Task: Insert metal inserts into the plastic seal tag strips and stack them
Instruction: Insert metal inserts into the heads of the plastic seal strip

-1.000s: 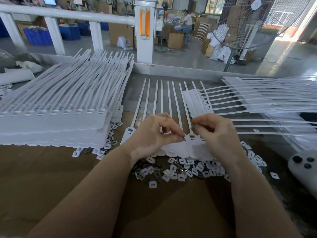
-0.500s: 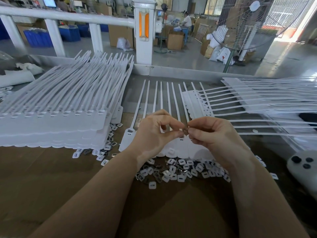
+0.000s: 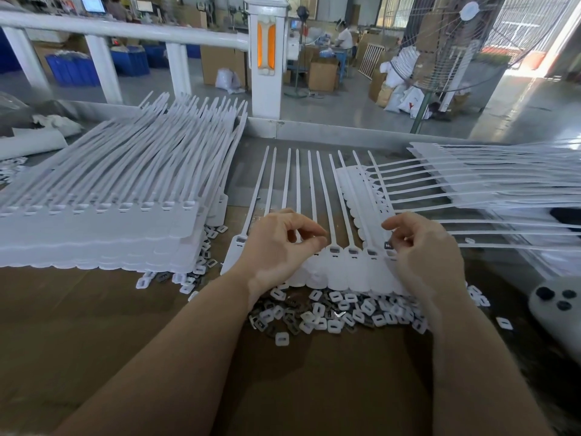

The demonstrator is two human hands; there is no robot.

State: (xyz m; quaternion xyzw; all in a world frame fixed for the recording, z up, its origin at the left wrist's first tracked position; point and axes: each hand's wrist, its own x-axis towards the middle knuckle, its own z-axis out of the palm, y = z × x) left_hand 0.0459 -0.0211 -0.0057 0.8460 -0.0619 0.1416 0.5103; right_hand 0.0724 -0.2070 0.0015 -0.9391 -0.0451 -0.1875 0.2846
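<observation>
The right hand [image 3: 423, 247] pinches a small metal insert [image 3: 388, 245] over the strip [image 3: 345, 265] on the table [image 3: 94, 325]. The left hand [image 3: 279, 247] is curled, holding nothing I can see. Line it up, then push it straight in.

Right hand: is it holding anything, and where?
The right hand pinches a small dark metal insert by its edge between thumb and fingertips, above the tag strip.

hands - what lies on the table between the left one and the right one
In the head view, between the left hand and right hand lie three slotted heads of the tag strip, with its thin tails running away behind.
</observation>
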